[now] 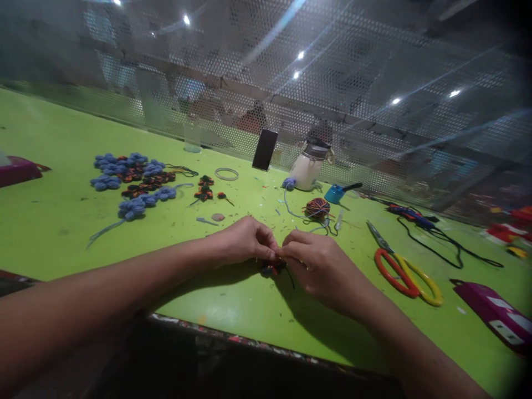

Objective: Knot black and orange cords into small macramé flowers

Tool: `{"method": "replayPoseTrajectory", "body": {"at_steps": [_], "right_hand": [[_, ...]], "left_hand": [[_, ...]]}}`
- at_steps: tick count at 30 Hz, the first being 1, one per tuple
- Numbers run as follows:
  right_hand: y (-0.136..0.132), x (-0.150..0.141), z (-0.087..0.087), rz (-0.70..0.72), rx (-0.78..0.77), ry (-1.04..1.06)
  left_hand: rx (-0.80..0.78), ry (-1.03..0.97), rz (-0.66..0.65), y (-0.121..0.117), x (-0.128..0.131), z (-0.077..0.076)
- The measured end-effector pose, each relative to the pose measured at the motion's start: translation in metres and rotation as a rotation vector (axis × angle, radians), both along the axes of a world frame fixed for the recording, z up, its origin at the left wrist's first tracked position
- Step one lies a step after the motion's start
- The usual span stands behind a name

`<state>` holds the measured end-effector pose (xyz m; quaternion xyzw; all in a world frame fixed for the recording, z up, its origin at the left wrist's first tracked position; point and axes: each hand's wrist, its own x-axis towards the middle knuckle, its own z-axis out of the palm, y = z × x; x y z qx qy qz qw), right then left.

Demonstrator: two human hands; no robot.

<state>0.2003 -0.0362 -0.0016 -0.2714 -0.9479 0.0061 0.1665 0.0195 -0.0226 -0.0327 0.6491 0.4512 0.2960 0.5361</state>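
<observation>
A dark yarn piece (270,270) lies under the person's fingertips, on the green table (224,296). The left hand (248,242) pinches it narrowly; the right hand's (320,261) fingers curl close, though what they grip cannot be told. The front edge (252,342) runs near at 6 o'clock; green surface reaches toward the scissors (405,271) at 3 and blue flowers (133,207) at 10. Fingers hide much of the piece; a magenta object (19,170) is cut off at 9–10.
</observation>
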Motion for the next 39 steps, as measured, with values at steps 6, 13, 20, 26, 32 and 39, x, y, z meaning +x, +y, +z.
{"method": "replayPoseTrajectory", "body": {"at_steps": [6, 13, 20, 26, 32, 39], "right_hand": [[-0.001, -0.002, -0.005, -0.015, 0.181, -0.036], [-0.002, -0.005, -0.011, -0.064, 0.246, -0.049], [0.006, -0.003, -0.005, -0.206, -0.207, 0.172], [0.009, -0.003, -0.01, -0.209, -0.283, 0.085], [0.008, -0.005, -0.009, -0.197, -0.244, 0.113], [0.0, -0.005, -0.003, -0.146, -0.25, 0.193]], "left_hand": [[-0.014, 0.069, -0.018, -0.006, -0.003, 0.012], [0.033, 0.081, 0.012, -0.004, -0.003, 0.006], [0.012, -0.037, -0.048, -0.002, -0.004, 0.002], [0.018, -0.058, -0.049, -0.001, -0.004, -0.001], [-0.005, -0.095, -0.032, -0.001, -0.003, -0.003], [-0.07, -0.171, 0.006, -0.004, -0.003, -0.001]]}}
